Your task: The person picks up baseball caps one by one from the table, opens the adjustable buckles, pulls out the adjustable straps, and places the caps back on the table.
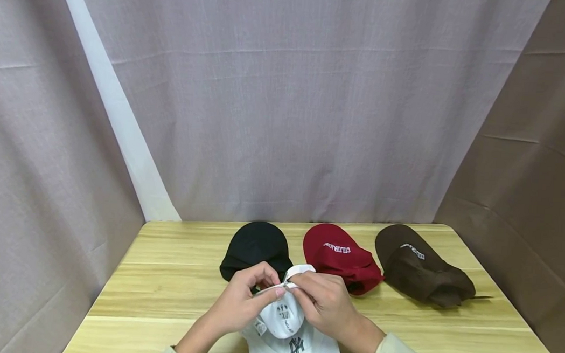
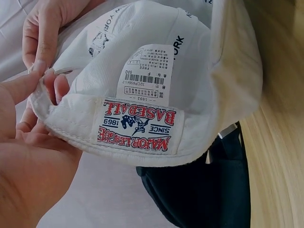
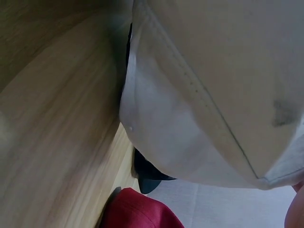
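A white baseball cap [image 1: 318, 349] is held between both hands at the table's near edge, brim toward the person and dark interlocking letters on its front. My left hand [image 1: 240, 306] pinches the cap's back strap between thumb and fingers. Opposite it, my right hand [image 1: 329, 303] pinches the strap too, the fingertips of both hands meeting. Inside the cap, the left wrist view shows a red and blue "Major League Baseball" label [image 2: 137, 126] and a white barcode tag [image 2: 149, 71]. Cap fabric [image 3: 228, 71] fills much of the right wrist view, where the right hand is mostly hidden.
Behind the hands, a black cap [image 1: 258, 245], a red cap [image 1: 331, 247] and a dark brown cap [image 1: 415, 268] lie in a row on the wooden table [image 1: 160, 277]. Grey-brown curtains [image 1: 291, 117] enclose the back and sides.
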`<state>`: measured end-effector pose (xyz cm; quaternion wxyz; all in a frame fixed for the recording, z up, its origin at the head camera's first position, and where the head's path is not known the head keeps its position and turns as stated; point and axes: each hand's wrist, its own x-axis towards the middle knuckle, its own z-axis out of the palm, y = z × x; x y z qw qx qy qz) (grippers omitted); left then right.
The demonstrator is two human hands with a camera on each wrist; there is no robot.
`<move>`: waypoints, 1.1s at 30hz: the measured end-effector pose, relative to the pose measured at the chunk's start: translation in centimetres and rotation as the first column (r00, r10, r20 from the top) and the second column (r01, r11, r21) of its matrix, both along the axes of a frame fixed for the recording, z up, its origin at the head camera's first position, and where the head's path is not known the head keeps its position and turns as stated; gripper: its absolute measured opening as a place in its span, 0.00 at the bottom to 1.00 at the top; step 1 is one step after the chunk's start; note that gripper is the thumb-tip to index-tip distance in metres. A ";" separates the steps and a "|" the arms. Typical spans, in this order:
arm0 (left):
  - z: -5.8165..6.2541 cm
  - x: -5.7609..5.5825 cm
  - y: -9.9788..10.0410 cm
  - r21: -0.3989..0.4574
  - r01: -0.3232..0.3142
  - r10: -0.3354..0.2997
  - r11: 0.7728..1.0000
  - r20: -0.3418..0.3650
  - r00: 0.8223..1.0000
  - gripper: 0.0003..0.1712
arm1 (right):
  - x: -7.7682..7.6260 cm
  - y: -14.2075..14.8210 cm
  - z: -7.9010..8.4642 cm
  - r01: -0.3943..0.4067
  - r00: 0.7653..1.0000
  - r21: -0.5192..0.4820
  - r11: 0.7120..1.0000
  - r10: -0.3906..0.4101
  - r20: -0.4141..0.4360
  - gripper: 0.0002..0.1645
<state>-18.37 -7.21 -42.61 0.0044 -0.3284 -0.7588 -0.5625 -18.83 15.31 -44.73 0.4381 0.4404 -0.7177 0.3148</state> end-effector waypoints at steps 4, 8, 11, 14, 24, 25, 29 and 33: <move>0.0 0.0 -0.2 -0.001 -0.006 0.006 1.000 -0.006 1.000 0.04 | 0.0 0.0 0.1 0.005 1.000 -0.001 1.000 -0.005 -0.009 0.11; 0.0 0.0 -0.4 -0.005 -0.009 0.009 1.000 -0.002 1.000 0.04 | 0.0 -0.1 0.3 0.013 1.000 0.001 1.000 -0.013 -0.019 0.11; 0.1 -0.1 -0.6 -0.012 -0.014 0.014 1.000 0.016 1.000 0.05 | 0.0 -0.1 0.3 0.020 1.000 0.002 1.000 -0.020 -0.016 0.11; 0.1 -0.1 -0.8 -0.018 -0.018 0.019 1.000 0.034 0.999 0.06 | 0.0 -0.1 0.3 0.025 1.000 0.004 1.000 -0.025 -0.017 0.11; 0.0 0.0 -1.1 -0.011 -0.022 0.022 1.000 0.027 0.999 0.05 | 0.0 0.1 0.1 0.036 0.999 -0.005 0.999 -0.036 -0.019 0.12; 0.0 0.0 -1.1 -0.011 -0.022 0.022 1.000 0.025 0.999 0.05 | 0.0 0.1 0.1 0.035 0.999 -0.004 0.999 -0.035 -0.020 0.12; -0.1 -0.1 -1.1 -0.012 -0.022 0.023 1.000 0.018 1.000 0.05 | 0.0 0.1 0.2 0.026 1.000 -0.005 1.000 -0.026 -0.010 0.11; -0.1 -0.2 -0.9 0.000 -0.011 0.011 1.000 0.011 1.000 0.05 | 0.0 0.1 0.3 0.012 1.000 -0.009 1.000 -0.012 0.008 0.10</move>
